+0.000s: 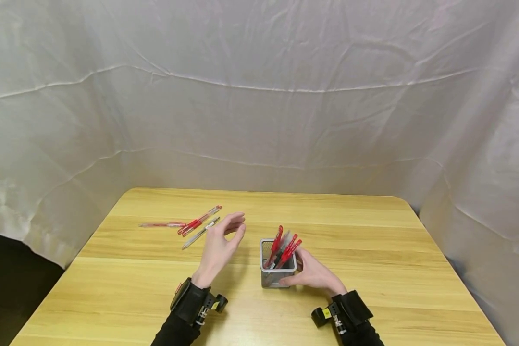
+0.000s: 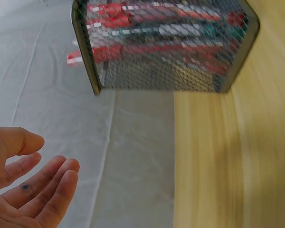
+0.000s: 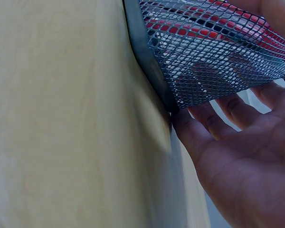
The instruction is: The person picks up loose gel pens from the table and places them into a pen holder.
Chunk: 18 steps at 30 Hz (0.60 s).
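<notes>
A square metal-mesh pen holder stands on the table with several pens leaning in it. Red caps stick out above its rim, and a clear pen with dark parts is among them. My right hand grips the holder from its right side; in the right wrist view its fingers curl round the mesh wall. Left of the holder, my left hand hovers with relaxed, slightly bent fingers and nothing between them. Just beyond it lie a grey-clear pen and red pens.
Another red pen lies farther left, its end close to the other red pens. The wooden table has rounded far corners. A pale cloth hangs behind it and along the sides.
</notes>
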{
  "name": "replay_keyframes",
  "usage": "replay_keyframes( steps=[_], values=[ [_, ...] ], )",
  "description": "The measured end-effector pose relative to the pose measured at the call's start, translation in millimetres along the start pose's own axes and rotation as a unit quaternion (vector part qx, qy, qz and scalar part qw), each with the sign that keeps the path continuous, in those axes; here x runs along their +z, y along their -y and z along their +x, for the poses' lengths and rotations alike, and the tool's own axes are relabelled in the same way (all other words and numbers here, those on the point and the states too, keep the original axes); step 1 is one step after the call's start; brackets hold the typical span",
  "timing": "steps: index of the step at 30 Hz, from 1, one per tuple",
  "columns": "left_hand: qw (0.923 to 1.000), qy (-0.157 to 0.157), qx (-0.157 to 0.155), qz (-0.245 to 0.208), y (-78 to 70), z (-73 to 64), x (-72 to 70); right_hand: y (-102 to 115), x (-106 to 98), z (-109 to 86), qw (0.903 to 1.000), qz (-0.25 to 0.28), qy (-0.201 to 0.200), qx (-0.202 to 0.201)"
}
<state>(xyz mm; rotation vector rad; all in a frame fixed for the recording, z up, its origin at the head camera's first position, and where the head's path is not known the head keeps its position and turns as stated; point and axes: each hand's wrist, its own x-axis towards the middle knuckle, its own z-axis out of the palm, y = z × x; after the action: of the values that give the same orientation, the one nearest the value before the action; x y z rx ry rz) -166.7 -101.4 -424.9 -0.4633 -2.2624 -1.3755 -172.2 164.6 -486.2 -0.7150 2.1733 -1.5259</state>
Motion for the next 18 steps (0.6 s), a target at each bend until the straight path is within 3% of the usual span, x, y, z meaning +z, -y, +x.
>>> replay_keyframes(
  steps=[18],
  values=[
    [0.9955,-0.019,-0.093,-0.005,40.2,-9.8,-24.4,0,0,-0.6,0.9999,0.0,0.0,0.016]
  ],
)
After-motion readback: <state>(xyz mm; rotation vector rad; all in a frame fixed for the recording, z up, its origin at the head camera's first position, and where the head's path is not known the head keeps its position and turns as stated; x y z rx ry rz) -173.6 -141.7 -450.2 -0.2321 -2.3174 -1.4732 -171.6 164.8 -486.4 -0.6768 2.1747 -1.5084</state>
